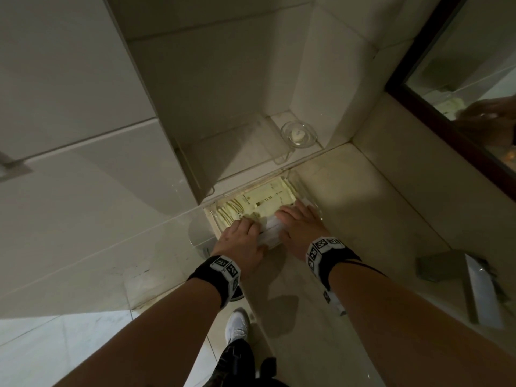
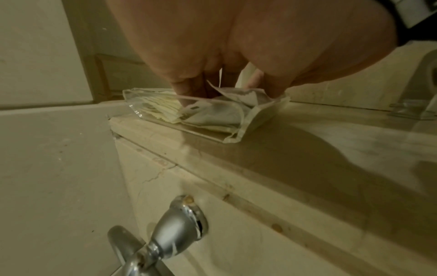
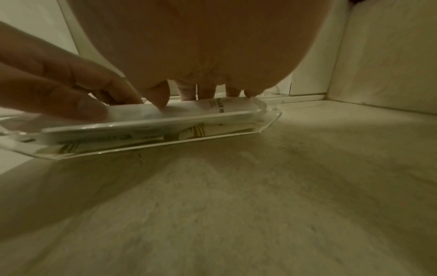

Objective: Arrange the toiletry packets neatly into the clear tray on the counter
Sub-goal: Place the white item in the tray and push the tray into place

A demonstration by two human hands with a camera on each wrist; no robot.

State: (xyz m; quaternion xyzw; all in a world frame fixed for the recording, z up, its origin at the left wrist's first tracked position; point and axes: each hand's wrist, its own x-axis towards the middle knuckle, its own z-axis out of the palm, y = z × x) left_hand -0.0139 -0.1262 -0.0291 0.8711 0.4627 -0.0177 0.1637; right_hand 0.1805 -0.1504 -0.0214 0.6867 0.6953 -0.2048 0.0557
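Note:
A clear tray (image 1: 303,191) sits on the beige counter against the wall corner and holds several cream packets (image 1: 259,201) lying flat. A long white packet (image 1: 269,230) lies across the tray's near side. My left hand (image 1: 243,236) pinches the packet's left end between thumb and fingers. My right hand (image 1: 298,222) presses straight fingers down on its right part. In the right wrist view the white packet (image 3: 146,114) lies on top of the tray (image 3: 212,138), with the left hand (image 3: 59,89) reaching in from the left. In the left wrist view the fingers (image 2: 187,89) dig into the packets (image 2: 212,115).
A clear soap dish (image 1: 298,134) with a small soap stands on a glass shelf behind the tray. A dark-framed mirror (image 1: 435,113) runs along the right. A metal holder (image 1: 480,289) sits at the counter's right. Left of the counter edge, a chrome tap (image 2: 175,229) sticks out below.

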